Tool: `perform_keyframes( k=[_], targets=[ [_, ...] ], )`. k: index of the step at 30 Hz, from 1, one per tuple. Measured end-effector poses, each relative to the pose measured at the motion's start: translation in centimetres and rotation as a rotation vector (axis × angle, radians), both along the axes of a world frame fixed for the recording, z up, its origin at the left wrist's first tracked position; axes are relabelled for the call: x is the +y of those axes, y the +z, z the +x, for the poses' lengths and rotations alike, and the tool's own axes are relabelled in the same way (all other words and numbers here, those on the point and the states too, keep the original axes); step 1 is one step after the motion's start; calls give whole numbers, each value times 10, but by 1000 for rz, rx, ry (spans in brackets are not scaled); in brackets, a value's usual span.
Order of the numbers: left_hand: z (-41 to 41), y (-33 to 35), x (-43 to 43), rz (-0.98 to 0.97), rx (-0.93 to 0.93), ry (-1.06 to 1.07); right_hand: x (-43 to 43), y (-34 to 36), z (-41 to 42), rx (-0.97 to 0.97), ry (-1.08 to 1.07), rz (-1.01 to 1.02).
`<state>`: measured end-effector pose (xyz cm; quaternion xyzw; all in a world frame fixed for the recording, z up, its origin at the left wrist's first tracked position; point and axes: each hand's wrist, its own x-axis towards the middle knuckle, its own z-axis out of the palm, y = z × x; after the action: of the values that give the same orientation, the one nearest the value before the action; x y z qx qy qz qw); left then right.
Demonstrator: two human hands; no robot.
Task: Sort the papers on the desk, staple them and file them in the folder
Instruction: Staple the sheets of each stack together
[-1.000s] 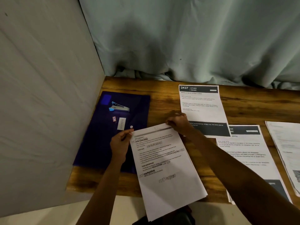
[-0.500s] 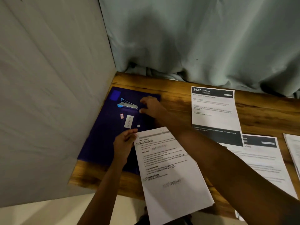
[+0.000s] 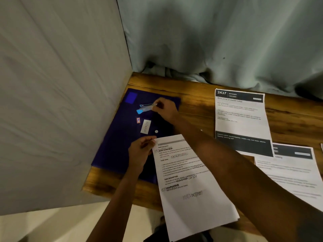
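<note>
A dark blue folder (image 3: 120,142) lies flat at the desk's left end. On it sits a small blue and silver stapler (image 3: 145,108). My right hand (image 3: 165,109) reaches across and pinches the stapler's right end. My left hand (image 3: 141,151) pinches the top left corner of a stack of printed papers (image 3: 190,189), which hangs over the desk's front edge. A sheet headed 2437 KITCHEN (image 3: 241,119) lies to the right, and another sheet (image 3: 288,172) lies partly under it.
A grey wall panel (image 3: 61,102) closes the left side and a pale green curtain (image 3: 218,41) hangs behind the wooden desk (image 3: 201,100). A white label (image 3: 146,126), a small red sticker (image 3: 138,120) and a white snap button (image 3: 156,131) show on the folder.
My right hand left the paper stack's top edge, crossed to the folder and took hold of the stapler. My left hand kept its grip on the stack's corner. The view swung left.
</note>
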<state>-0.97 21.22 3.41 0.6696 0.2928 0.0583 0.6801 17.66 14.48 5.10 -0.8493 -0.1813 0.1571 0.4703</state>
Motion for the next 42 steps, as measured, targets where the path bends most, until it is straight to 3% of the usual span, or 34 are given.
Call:
perform_keyframes(
  k=[5,8,11,17,24,27,42],
  targets=[
    [-1,3,-2,12,-27,-13,-34,21,-16,720,-195,751],
    [-2,4,-3,7,-34,-9,-52,25,-22,910,-282,959],
    [-2,7,-4,10,-40,-10,-65,29,-32,996,-342,1031],
    [0,13,-6,85,-34,-19,-83,39,-43,988,-239,925],
    [1,16,-7,126,-11,-14,-87,42,-59,529,52,425],
    [-1,20,-8,129,-18,-18,-84,43,-63,409,121,319],
    [-2,23,-9,133,-49,8,-71,42,-75,371,180,172]
  ],
)
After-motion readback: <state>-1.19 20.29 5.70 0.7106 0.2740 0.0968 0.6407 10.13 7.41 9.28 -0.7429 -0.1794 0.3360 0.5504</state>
